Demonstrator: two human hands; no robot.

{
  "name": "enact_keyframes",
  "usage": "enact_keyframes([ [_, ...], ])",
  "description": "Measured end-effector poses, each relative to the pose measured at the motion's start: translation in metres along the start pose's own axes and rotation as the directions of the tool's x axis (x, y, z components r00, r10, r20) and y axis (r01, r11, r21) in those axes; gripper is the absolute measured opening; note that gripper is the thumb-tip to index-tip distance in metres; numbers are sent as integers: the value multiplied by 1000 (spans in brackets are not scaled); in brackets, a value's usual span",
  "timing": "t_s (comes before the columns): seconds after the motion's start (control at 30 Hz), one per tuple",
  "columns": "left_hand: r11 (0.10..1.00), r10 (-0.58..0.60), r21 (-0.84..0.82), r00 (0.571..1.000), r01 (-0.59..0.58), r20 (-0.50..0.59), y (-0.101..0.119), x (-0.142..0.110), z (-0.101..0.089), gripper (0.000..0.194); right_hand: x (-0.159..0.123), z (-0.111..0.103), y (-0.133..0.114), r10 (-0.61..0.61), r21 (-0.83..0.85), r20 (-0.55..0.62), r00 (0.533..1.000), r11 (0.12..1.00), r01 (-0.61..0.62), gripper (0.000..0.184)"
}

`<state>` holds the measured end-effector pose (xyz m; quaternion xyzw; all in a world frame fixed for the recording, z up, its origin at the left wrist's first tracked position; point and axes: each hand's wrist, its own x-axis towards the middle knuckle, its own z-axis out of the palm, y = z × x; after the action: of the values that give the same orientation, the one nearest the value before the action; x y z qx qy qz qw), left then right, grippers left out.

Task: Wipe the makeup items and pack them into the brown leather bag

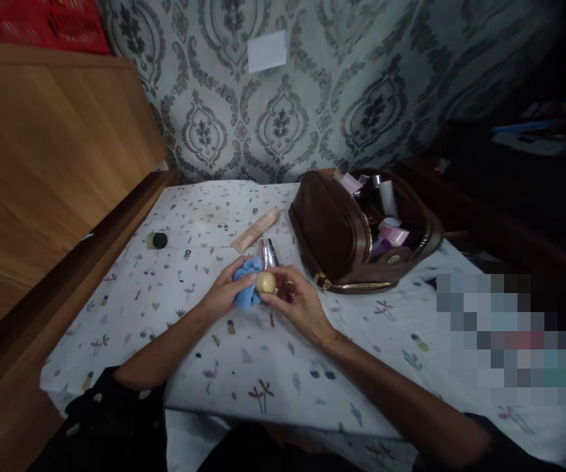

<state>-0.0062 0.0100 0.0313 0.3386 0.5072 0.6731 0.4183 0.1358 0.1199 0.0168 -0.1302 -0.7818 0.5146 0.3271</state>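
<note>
My left hand (pixel 226 288) is closed around a crumpled blue cloth (pixel 248 295). Between the thumb and fingers of my right hand (pixel 300 301) is a small item with a round, pale yellow end (pixel 266 282), held against the cloth. Its kind does not show clearly. Just behind the fingers is a shiny silver cylinder (pixel 267 252); whether it joins the yellow-ended item I cannot tell. A beige cosmetic tube (pixel 256 230) lies flat beyond my hands. To their right, a brown toiletry bag (pixel 332 229) stands unzipped, with several cosmetics inside, among them a white tube (pixel 388 198).
A small jar with a black lid (pixel 159 240) lies on the left of the patterned tablecloth (pixel 204 216). Wooden furniture (pixel 56 144) borders the left, with a red basket (pixel 41 26) on top. Patterned wallpaper (pixel 283 124) covers the wall behind. A blurred-out patch hides part of the right side.
</note>
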Motion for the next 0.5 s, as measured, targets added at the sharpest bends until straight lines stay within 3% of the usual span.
enact_keyframes([
  [0.17, 985, 26, 172, 1000, -25, -3, 3, -3, 1, 37, -2, 1, 4, 10, -11, 16, 1000, 1000, -9, 32],
  [0.4, 991, -102, 96, 994, 98, 39, -1, 0, -2, 45, -6, -1, 1, -111, -87, 120, 987, 989, 121, 32],
  [0.5, 987, -67, 146, 998, 63, 21, 1, -1, -2, 42, -5, -1, 2, -124, -108, 95, 988, 985, 134, 32],
])
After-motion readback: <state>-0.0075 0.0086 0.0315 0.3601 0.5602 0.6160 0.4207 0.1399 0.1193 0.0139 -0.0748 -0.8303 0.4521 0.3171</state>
